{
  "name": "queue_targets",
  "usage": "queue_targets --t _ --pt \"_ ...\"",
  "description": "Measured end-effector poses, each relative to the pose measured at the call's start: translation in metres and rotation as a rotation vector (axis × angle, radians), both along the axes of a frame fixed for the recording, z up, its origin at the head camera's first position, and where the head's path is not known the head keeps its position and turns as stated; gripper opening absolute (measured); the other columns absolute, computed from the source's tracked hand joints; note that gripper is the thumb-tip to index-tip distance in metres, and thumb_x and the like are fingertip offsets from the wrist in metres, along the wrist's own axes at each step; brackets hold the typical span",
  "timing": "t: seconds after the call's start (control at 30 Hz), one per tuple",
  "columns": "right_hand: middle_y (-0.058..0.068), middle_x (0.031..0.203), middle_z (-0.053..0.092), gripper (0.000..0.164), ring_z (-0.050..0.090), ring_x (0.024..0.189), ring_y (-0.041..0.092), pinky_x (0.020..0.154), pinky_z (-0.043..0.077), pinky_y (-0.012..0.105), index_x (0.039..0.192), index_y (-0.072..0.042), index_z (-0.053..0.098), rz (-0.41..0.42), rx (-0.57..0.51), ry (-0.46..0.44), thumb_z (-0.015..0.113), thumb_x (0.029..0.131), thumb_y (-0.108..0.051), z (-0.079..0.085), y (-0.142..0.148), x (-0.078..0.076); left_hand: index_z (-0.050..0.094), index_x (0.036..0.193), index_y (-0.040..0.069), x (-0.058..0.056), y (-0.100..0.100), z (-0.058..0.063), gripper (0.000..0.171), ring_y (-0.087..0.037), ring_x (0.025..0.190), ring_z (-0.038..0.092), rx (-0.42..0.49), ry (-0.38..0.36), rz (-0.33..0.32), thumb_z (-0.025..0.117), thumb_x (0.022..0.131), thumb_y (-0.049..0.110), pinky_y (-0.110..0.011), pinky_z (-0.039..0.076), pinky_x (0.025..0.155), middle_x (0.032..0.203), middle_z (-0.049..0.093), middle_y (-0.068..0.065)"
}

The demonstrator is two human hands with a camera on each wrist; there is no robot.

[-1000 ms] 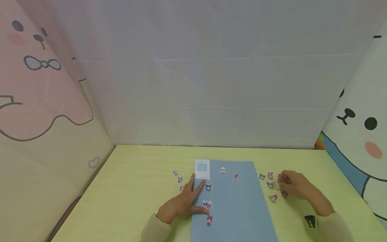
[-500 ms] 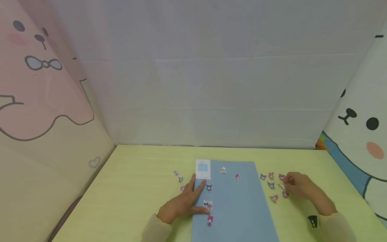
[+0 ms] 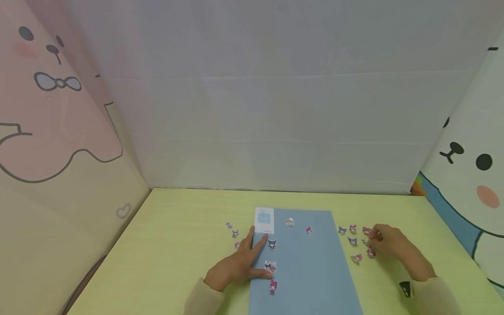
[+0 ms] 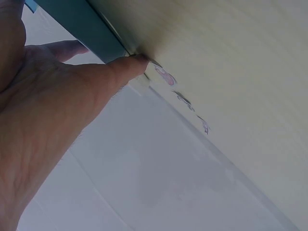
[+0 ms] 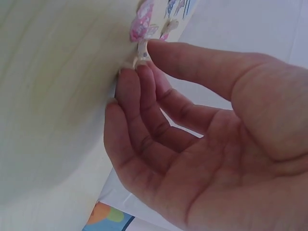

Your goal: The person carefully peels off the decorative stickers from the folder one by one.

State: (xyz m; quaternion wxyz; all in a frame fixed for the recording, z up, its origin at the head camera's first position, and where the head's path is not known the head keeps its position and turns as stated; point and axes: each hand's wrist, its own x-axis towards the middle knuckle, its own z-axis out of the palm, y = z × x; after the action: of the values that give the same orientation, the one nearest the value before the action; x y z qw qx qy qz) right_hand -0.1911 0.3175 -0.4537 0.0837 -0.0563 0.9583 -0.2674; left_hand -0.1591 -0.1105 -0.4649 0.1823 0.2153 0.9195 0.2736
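My left hand (image 3: pixel 238 262) lies with fingers spread over the left edge of a blue folder (image 3: pixel 311 271) with a white label (image 3: pixel 264 220) at its top left corner. Several cartoon stickers are on the folder, including a dark one (image 3: pixel 272 244) and a pink one (image 3: pixel 273 287). Right of the folder, my right hand (image 3: pixel 390 242) pinches a small pale sticker (image 5: pixel 143 50) between thumb and fingertips, low over the table. Around it lie several loose stickers, such as a purple one (image 3: pixel 352 241) and a pink one (image 3: pixel 356 258).
Left of the folder, a few more stickers (image 3: pixel 235 233) lie on the pale yellow table (image 3: pixel 189 227). A small black object (image 3: pixel 405 288) shows beside the right sleeve. White sheeting (image 3: pixel 275 109) stands behind the table, with cartoon-printed curtains at both sides.
My right hand has shifted slightly right and toward me, moving the pale sticker a little away from the purple one. A pink sticker above it has come into view. My left hand stays put.
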Motion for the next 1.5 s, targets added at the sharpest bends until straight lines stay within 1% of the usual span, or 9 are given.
queue_targets --t 0.27,0.5,0.73,0.83,0.87,0.97,1.07,1.1,1.5 --pt "0.008 0.083 0.064 0.013 0.055 0.075 0.021 0.065 0.046 0.036 0.089 0.001 0.059 0.009 -0.013 -0.012 0.067 0.094 -0.007 0.002 -0.004 0.000 0.020 0.165 0.011 0.001 -0.001 0.002 0.105 -0.048 0.150 0.019 -0.005 0.005 -0.011 0.081 0.086 0.047 -0.061 0.038 0.110 0.167 -0.007 -0.029" --pt "0.009 0.084 0.067 0.011 0.059 0.074 0.021 0.064 0.048 0.037 0.095 0.005 0.058 0.009 -0.040 -0.003 0.064 0.096 -0.003 0.000 -0.013 0.000 0.021 0.165 0.012 0.000 -0.002 0.002 0.105 -0.048 0.151 0.018 0.008 -0.003 -0.006 0.081 0.086 0.048 -0.061 0.037 0.111 0.168 -0.007 -0.028" --pt "0.007 0.086 0.065 0.006 0.060 0.078 0.021 0.066 0.050 0.038 0.094 0.004 0.060 0.057 -0.059 0.085 0.065 0.094 0.000 0.004 -0.025 -0.001 0.021 0.165 0.010 0.000 -0.003 0.003 0.105 -0.049 0.150 0.019 0.005 0.005 -0.011 0.080 0.087 0.048 -0.061 0.038 0.110 0.168 -0.006 -0.029" --pt "0.006 0.086 0.064 0.006 0.061 0.078 0.021 0.066 0.051 0.036 0.095 0.004 0.062 0.106 -0.097 0.143 0.066 0.093 0.000 0.003 -0.030 -0.001 0.021 0.164 0.011 0.000 -0.003 0.004 0.105 -0.049 0.150 0.019 0.014 -0.001 -0.006 0.081 0.086 0.047 -0.061 0.038 0.110 0.168 -0.007 -0.028" --pt "0.006 0.083 0.063 0.006 0.060 0.076 0.020 0.064 0.050 0.035 0.093 0.003 0.061 0.123 -0.116 0.180 0.067 0.093 0.001 0.001 -0.031 -0.002 0.021 0.164 0.011 0.000 -0.003 0.003 0.105 -0.048 0.150 0.019 0.016 -0.002 -0.003 0.081 0.086 0.048 -0.061 0.038 0.110 0.168 -0.007 -0.028" --pt "0.004 0.082 0.064 0.006 0.062 0.076 0.020 0.065 0.050 0.034 0.091 0.001 0.061 0.156 -0.151 0.220 0.067 0.093 0.001 -0.001 -0.037 -0.004 0.021 0.165 0.011 0.000 -0.003 0.003 0.104 -0.047 0.150 0.019 0.020 -0.006 -0.001 0.080 0.087 0.047 -0.061 0.037 0.111 0.168 -0.007 -0.027" --pt "0.002 0.083 0.065 0.007 0.064 0.077 0.020 0.066 0.052 0.034 0.091 -0.001 0.061 0.167 -0.161 0.222 0.068 0.093 0.000 0.000 -0.046 -0.005 0.021 0.165 0.012 -0.001 -0.003 0.001 0.104 -0.046 0.150 0.019 0.019 -0.009 0.003 0.080 0.086 0.048 -0.061 0.037 0.111 0.169 -0.007 -0.026" --pt "0.002 0.085 0.065 0.006 0.064 0.079 0.021 0.068 0.053 0.035 0.092 -0.001 0.062 0.166 -0.155 0.201 0.067 0.094 -0.002 0.001 -0.048 -0.005 0.021 0.165 0.013 -0.001 -0.003 0.000 0.104 -0.045 0.150 0.019 0.020 -0.011 0.004 0.080 0.086 0.048 -0.061 0.037 0.111 0.169 -0.007 -0.025" --pt "0.006 0.090 0.066 0.007 0.064 0.085 0.024 0.074 0.054 0.042 0.098 0.001 0.063 0.152 -0.137 0.172 0.068 0.093 -0.001 0.001 -0.070 -0.009 0.022 0.165 0.014 -0.001 -0.002 -0.003 0.104 -0.048 0.151 0.019 -0.009 0.015 -0.005 0.080 0.086 0.051 -0.061 0.038 0.110 0.169 -0.005 -0.026"
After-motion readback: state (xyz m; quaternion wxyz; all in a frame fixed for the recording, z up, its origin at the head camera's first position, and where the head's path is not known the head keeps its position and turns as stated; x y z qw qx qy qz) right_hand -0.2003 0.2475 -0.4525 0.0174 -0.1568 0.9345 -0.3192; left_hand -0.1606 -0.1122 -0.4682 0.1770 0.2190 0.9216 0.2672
